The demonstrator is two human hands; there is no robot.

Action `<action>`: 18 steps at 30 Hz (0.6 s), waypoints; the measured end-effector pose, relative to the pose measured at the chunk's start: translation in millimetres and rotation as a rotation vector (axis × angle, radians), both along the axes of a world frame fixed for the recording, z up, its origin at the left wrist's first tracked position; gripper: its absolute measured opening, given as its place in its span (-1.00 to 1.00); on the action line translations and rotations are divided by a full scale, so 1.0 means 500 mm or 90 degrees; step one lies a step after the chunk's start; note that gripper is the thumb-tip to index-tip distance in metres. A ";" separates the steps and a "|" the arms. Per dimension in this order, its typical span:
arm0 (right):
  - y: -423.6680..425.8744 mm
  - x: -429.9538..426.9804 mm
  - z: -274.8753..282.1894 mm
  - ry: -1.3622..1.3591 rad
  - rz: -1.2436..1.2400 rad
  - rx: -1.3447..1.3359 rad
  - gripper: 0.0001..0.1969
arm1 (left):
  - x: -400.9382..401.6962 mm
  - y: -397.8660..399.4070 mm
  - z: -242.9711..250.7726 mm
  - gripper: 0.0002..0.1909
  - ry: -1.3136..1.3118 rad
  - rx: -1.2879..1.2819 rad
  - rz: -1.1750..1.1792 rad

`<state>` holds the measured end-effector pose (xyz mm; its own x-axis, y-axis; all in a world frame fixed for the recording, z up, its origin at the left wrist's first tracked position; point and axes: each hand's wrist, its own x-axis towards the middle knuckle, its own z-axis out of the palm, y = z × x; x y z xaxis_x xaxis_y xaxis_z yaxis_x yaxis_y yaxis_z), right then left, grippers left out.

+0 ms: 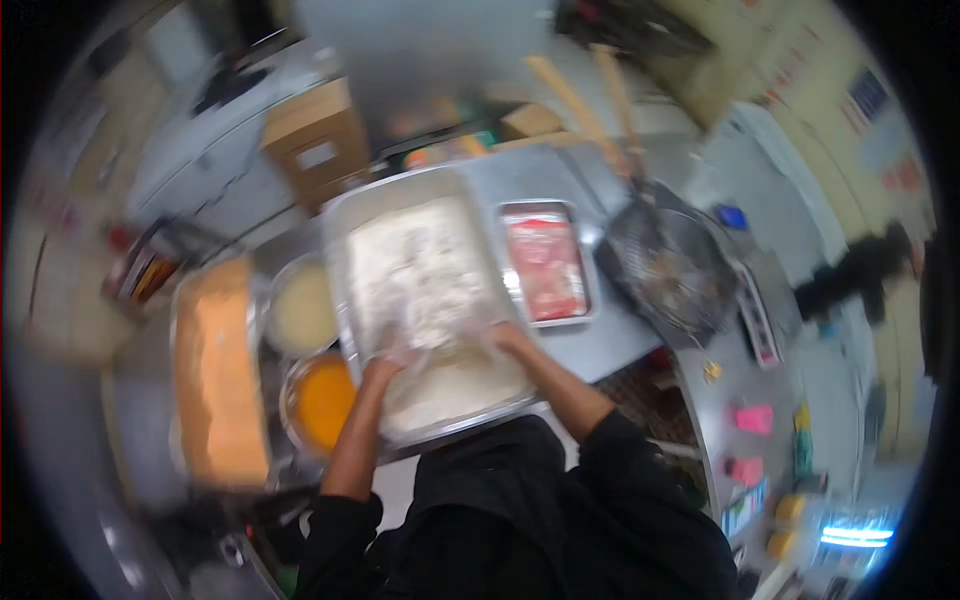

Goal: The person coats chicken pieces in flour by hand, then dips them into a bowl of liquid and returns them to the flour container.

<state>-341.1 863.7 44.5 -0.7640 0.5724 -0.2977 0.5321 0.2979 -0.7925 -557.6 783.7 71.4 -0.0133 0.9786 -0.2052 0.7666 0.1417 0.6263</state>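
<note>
Both my hands reach down into a large deep metal tray (339, 262) heaped with white flour-like powder (405, 240). My left hand (399, 343) touches the powder near the left wall, and my right hand (480, 334) is in it toward the right wall. Clear thin gloves seem to cover both hands. Powder and motion blur hide the fingers, so I cannot make out whether they grip anything. Lumpy bits lie in the powder just beyond the hands. Right of the tray, a small metal tray (589, 300) holds reddish-pink pieces that look like raw meat (546, 262).
To my left stand a bowl of orange liquid (324, 401), a bowl of pale contents (304, 307) and a long container of orange crumb-like powder (221, 375). A wire strainer basket (675, 270) is at the right. A cardboard box (315, 142) stands behind; pink cups (752, 420) are far right.
</note>
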 end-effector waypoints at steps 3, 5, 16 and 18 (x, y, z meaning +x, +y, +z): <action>-0.054 -0.013 -0.042 -0.118 0.123 0.126 -0.64 | 0.001 0.034 -0.074 0.17 0.065 0.046 -0.118; -0.115 -0.043 -0.077 -0.180 0.185 0.163 -0.62 | 0.017 0.063 -0.178 0.13 0.134 0.125 -0.161; -0.076 -0.156 -0.185 0.043 -0.131 0.341 -0.68 | -0.056 0.086 -0.114 -0.21 0.049 0.081 -0.158; -0.038 -0.152 -0.156 0.061 -0.186 0.286 -0.71 | -0.065 0.057 -0.121 -0.21 0.052 0.055 -0.156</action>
